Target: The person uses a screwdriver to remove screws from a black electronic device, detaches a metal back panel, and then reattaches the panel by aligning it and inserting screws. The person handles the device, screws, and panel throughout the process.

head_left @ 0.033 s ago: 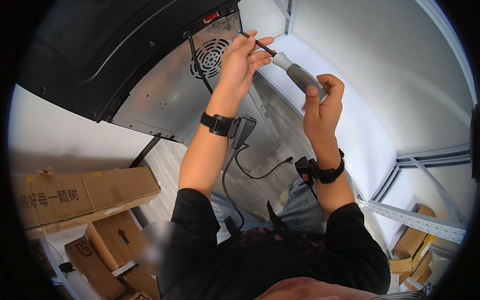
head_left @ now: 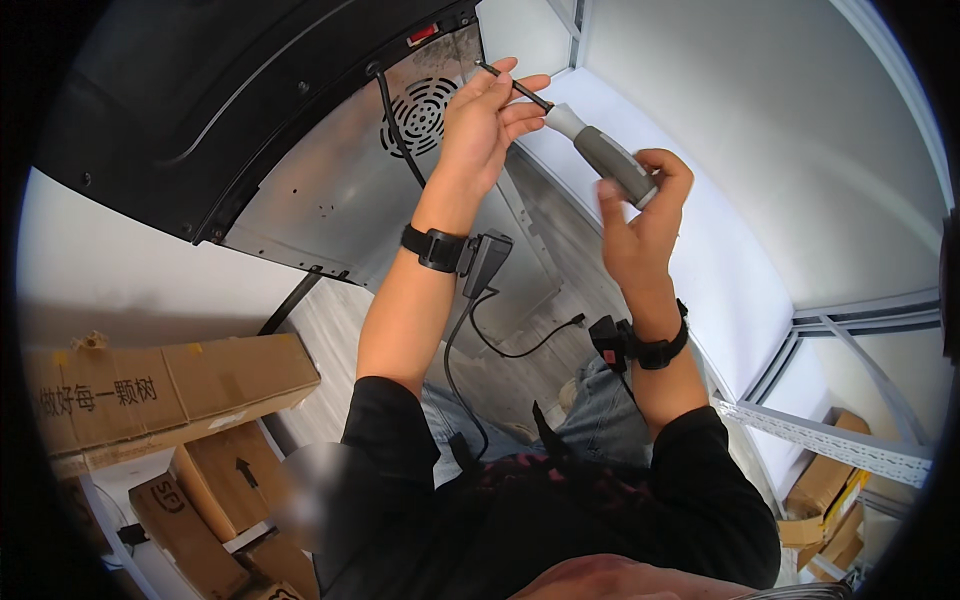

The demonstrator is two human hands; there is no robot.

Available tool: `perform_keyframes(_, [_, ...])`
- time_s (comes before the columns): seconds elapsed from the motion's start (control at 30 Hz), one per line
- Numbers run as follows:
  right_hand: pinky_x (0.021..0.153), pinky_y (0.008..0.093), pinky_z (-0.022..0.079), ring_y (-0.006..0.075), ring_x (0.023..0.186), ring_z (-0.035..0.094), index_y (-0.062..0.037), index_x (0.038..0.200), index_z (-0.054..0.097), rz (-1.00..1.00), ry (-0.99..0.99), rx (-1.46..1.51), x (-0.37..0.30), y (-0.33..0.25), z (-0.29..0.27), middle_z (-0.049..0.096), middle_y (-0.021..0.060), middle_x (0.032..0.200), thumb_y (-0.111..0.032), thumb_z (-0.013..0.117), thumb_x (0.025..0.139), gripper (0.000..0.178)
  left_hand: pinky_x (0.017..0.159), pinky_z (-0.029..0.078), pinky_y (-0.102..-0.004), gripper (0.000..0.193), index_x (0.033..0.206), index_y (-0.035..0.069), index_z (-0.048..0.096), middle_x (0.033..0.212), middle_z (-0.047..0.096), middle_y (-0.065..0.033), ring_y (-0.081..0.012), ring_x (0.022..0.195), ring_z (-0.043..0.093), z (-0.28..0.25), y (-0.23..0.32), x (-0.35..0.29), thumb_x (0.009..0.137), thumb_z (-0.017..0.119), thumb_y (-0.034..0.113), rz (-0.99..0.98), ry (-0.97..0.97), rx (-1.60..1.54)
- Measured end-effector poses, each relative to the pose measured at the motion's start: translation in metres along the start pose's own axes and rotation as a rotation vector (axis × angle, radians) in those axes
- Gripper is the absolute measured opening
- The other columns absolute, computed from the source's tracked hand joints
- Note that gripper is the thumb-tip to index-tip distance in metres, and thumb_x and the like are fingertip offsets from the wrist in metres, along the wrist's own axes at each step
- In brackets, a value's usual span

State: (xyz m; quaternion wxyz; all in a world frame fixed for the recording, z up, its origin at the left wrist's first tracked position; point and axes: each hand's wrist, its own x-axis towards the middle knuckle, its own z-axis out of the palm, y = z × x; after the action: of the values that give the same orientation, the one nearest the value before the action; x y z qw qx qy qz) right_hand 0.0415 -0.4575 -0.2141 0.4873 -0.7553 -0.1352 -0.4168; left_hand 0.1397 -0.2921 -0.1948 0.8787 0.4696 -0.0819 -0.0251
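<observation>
A screwdriver (head_left: 612, 160) with a grey handle and dark shaft slants down to the right from the tip. My left hand (head_left: 480, 130) pinches the shaft near its tip, the other fingers stretched out. At the handle's butt end, my right hand (head_left: 650, 215) has its fingers bent round the far side. Its thumb is slightly blurred beside the handle. The tip (head_left: 480, 64) shows in front of the edge of a large black-and-metal appliance (head_left: 300, 215). Round slotted vents (head_left: 418, 118) and a black power cord (head_left: 396, 120) are on its metal panel.
A white panelled frame (head_left: 690, 200) stands along the right. Cardboard boxes (head_left: 190, 390) are stacked at the lower left, with more boxes (head_left: 830, 480) at the lower right. A loose cable (head_left: 520, 352) hangs below my wrists, over the grey floor (head_left: 320, 320).
My right thumb has shifted left and down along the handle, loosening its hold there. The handle has tipped very slightly. My left hand has barely moved.
</observation>
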Motion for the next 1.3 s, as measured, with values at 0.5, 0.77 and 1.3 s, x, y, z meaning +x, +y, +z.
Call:
perform_keyframes(0.5, [0.056,0.0305,0.047,0.0245,0.07,0.061,0.0013,0.114,0.048,-0.186,0.065,-0.081,0.002,-0.003,0.006,0.056,0.0186,0.096,-0.01,0.066,0.083,0.037,0.063,0.055,-0.0264,0.018,0.104,0.0,0.052,0.093,0.065,-0.0145,-0.012,0.064,0.058,0.003,0.002,0.0,0.099,0.045,0.016,-0.058,0.049,0.014])
perform_keyframes(0.77, [0.052,0.0317,0.047,0.0257,0.065,0.059,0.0016,0.111,0.05,0.149,-0.116,-0.187,-0.001,-0.004,-0.005,0.055,0.0187,0.094,-0.012,0.066,0.084,0.033,0.065,0.056,-0.0274,0.02,0.104,0.0,0.051,0.096,0.065,-0.0158,-0.0139,0.068,0.062,0.009,0.005,-0.004,0.099,0.042,0.018,-0.076,0.023,0.043])
perform_keyframes(1.3, [0.057,0.0313,0.046,0.0289,0.072,0.058,0.0007,0.112,0.048,0.265,-0.173,-0.115,0.006,-0.009,-0.007,0.053,0.0194,0.1,-0.005,0.067,0.079,0.039,0.066,0.054,-0.0287,0.029,0.104,0.0,0.055,0.096,0.066,-0.0144,-0.0164,0.076,0.064,0.02,-0.006,-0.015,0.099,0.043,0.026,-0.13,-0.106,0.187])
